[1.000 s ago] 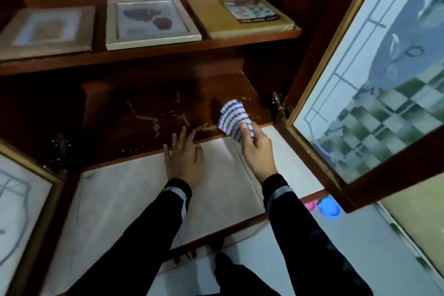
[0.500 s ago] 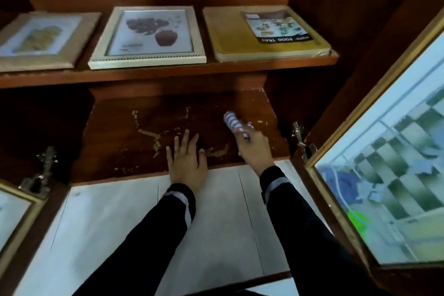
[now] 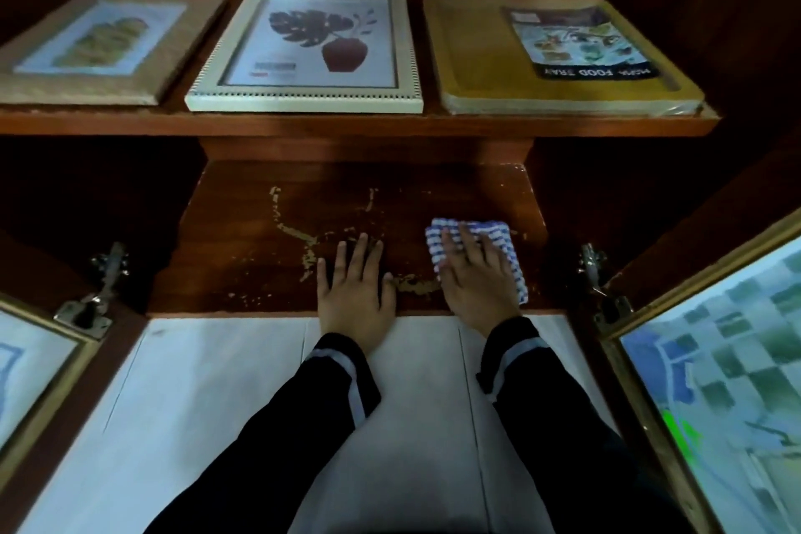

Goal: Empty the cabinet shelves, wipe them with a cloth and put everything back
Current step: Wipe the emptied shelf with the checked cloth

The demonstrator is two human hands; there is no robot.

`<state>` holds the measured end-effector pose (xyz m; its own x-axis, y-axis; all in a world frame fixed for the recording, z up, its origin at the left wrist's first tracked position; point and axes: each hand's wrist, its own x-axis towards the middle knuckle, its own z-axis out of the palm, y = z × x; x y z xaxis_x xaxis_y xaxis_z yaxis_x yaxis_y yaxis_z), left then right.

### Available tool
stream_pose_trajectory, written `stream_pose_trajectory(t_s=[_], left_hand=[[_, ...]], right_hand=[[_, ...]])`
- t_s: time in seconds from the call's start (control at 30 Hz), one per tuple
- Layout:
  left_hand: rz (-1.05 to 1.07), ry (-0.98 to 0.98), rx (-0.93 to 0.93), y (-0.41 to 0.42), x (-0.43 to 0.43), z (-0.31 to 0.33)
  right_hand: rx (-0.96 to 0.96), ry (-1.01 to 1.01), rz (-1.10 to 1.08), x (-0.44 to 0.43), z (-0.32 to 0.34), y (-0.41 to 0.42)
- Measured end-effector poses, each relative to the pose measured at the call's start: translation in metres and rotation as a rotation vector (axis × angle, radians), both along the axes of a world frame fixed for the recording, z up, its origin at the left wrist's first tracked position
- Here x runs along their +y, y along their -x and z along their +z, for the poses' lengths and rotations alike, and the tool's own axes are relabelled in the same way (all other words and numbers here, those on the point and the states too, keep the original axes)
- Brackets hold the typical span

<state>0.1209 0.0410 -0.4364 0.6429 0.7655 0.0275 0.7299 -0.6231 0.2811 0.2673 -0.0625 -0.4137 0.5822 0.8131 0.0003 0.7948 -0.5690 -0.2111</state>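
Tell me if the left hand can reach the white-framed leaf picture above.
Probably yes: the left hand rests flat, holding nothing, on the lower shelf, and the white-framed picture lies at the front edge of the upper shelf.

Right hand (image 3: 477, 277) on cloth (image 3: 498, 238), left hand (image 3: 355, 290) beside it, lower shelf (image 3: 260, 256), frames above.

Two hands, palms down, side by side: left hand (image 3: 355, 295) flat, fingers straight and slightly spread; right hand (image 3: 474, 277) flat likewise, fingers extended; left arm (image 3: 268, 447) and right arm (image 3: 563, 425) stretched forward.
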Motion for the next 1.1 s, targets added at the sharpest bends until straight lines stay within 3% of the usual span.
stream_pose_trajectory(t_s=[0.1, 0.2, 0.33, 0.6, 0.8, 1.1], left_hand=[[-0.003, 0.010, 0.011, 0.000, -0.001, 0.001], [0.000, 0.011, 0.009, 0.001, -0.001, 0.002], [-0.003, -0.001, -0.004, 0.002, 0.000, 0.002], [-0.001, -0.009, -0.043, 0.002, -0.002, 0.001], [0.008, -0.022, -0.049, 0.002, -0.001, -0.001], [0.012, -0.034, -0.071, 0.003, -0.003, -0.001]], right_hand=[[0.080, 0.107, -0.098, 0.015, 0.000, -0.008], [0.142, 0.161, -0.046, 0.031, 0.008, -0.006], [0.089, 0.140, 0.050, 0.025, 0.006, 0.005], [0.042, 0.176, -0.021, 0.010, 0.006, -0.021], [0.099, 0.040, 0.027, 0.028, 0.005, -0.024], [-0.051, 0.013, -0.020, -0.006, -0.014, -0.003]])
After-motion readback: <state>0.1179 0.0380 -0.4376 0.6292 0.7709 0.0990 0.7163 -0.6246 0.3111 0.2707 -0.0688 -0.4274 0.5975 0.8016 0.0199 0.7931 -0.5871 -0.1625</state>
